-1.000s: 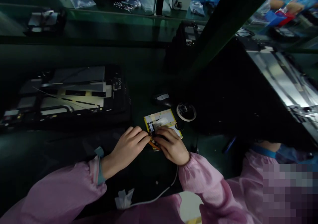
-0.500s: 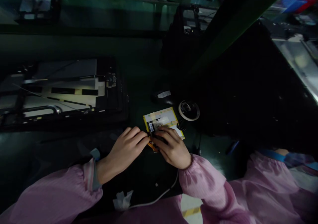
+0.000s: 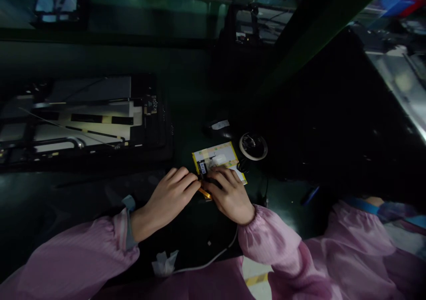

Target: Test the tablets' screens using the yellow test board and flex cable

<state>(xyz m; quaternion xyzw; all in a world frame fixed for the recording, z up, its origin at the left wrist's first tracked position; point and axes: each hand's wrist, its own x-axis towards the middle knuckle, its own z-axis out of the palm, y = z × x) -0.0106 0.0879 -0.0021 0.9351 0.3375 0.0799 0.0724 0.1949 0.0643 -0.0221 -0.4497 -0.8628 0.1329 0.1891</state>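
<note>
A small flat yellow-and-white pad [image 3: 218,155] with a black labelled part on it lies on the dark green bench. My left hand [image 3: 171,195] has its fingers curled together, fingertips pinching at the pad's near left corner where an orange strip [image 3: 205,194] sticks out. My right hand [image 3: 229,193] lies over the pad's near edge, fingers bent and pressing on the black part. Both sleeves are pink. What exactly the fingertips pinch is too small and dark to make out.
A large opened flat device [image 3: 83,118] with boards and cables lies at the left. A tape roll [image 3: 253,145] and a dark mouse-like object [image 3: 218,128] sit just behind the pad. A white cable [image 3: 213,260] and crumpled tissue [image 3: 163,262] lie near me. Another pink-sleeved person [image 3: 366,242] sits at right.
Both hands stay at the pad with only slight finger shifts. The view has tilted a little, so the bench sits somewhat differently in frame.
</note>
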